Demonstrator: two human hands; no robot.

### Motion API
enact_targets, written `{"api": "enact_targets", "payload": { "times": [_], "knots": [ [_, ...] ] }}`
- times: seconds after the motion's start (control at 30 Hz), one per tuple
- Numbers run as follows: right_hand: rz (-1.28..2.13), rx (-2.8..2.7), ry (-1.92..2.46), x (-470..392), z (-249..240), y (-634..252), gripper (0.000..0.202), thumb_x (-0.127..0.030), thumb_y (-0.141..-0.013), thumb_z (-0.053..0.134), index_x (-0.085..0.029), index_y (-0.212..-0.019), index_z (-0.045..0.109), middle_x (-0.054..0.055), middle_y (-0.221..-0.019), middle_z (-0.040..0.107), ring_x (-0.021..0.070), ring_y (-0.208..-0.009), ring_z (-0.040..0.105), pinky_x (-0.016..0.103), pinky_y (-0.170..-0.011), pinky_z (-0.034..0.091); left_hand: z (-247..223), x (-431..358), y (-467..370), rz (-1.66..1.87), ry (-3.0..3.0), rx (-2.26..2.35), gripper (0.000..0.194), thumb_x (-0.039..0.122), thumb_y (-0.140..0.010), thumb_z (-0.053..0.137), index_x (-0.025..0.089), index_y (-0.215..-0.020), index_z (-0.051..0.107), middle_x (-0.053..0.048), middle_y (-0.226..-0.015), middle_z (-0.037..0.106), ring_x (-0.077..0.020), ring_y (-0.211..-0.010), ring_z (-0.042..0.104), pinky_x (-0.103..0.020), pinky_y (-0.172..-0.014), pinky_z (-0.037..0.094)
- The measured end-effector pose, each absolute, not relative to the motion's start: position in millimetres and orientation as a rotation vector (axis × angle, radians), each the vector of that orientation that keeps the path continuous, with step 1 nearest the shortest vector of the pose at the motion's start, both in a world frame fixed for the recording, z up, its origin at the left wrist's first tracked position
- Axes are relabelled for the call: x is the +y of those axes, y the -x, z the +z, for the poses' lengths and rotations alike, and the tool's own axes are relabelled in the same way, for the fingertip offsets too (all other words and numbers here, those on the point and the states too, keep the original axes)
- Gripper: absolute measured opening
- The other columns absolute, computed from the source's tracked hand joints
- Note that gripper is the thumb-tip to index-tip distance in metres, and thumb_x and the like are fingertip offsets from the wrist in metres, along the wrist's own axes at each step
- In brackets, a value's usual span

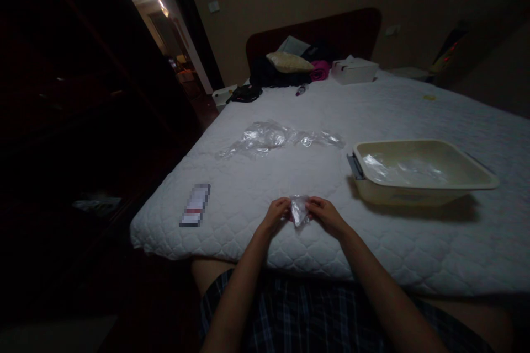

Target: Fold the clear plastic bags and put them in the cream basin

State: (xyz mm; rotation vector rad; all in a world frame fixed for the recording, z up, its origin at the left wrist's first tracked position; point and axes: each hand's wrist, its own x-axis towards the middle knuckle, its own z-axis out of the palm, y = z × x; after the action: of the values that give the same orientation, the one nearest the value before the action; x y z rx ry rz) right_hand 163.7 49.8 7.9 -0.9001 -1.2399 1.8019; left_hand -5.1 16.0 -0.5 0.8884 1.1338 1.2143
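Note:
Between my two hands, just above the near edge of the bed, is a small clear plastic bag (298,210). My left hand (278,213) pinches its left side, where a bit of dark red or pink shows by the fingers. On the right side, my right hand (325,213) has its fingers closed on the same bag. Crumpled clear plastic (267,137) lies spread on the white quilt beyond my hands. To the right stands a cream plastic tub (414,196) with grey handles and clear plastic inside.
A blurred-out flat object (195,206) lies on the white quilted bed (244,187) at the left. Toward the headboard (318,27) are a yellowish pillow (290,62), dark and pink cloth, a black bag (247,93) and a white box (355,71).

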Motion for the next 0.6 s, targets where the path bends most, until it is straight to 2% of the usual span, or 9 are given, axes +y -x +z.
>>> {"api": "enact_targets", "payload": {
  "times": [0.27, 0.47, 0.6],
  "knots": [
    [1.745, -1.128, 0.917, 52.6, 1.9, -163.6, 0.037, -0.040, -0.059, 0.072, -0.014, -0.084, 0.063, 0.000, -0.070, 0.060, 0.0106, -0.058, 0.052, 0.024, -0.055, 0.041, 4.2, 10.7, 2.1, 1.168, -0.849, 1.144, 0.040, 0.037, -0.048, 0.078, 0.012, -0.073, 0.059, 0.002, -0.054, 0.055, -0.0073, -0.047, 0.048, -0.020, -0.048, 0.034],
    [1.726, -1.164, 0.900, 50.0, 5.2, -162.1, 0.034, -0.046, -0.066, 0.066, -0.015, -0.079, 0.063, 0.000, -0.066, 0.059, 0.0110, -0.057, 0.050, 0.024, -0.054, 0.040, 1.2, 10.6, 0.8, 1.195, -0.831, 1.181, 0.040, 0.037, -0.046, 0.080, 0.011, -0.069, 0.059, 0.002, -0.051, 0.054, -0.0066, -0.044, 0.046, -0.019, -0.046, 0.032],
    [1.636, -1.263, 0.951, 48.2, 6.4, -159.2, 0.036, -0.045, -0.063, 0.067, -0.014, -0.080, 0.064, 0.001, -0.067, 0.060, 0.0109, -0.056, 0.049, 0.024, -0.053, 0.037, 4.0, 9.4, 1.5, 1.159, -0.861, 1.181, 0.040, 0.038, -0.047, 0.079, 0.011, -0.071, 0.061, 0.001, -0.055, 0.056, -0.0074, -0.046, 0.048, -0.019, -0.045, 0.033]
  ]
}}
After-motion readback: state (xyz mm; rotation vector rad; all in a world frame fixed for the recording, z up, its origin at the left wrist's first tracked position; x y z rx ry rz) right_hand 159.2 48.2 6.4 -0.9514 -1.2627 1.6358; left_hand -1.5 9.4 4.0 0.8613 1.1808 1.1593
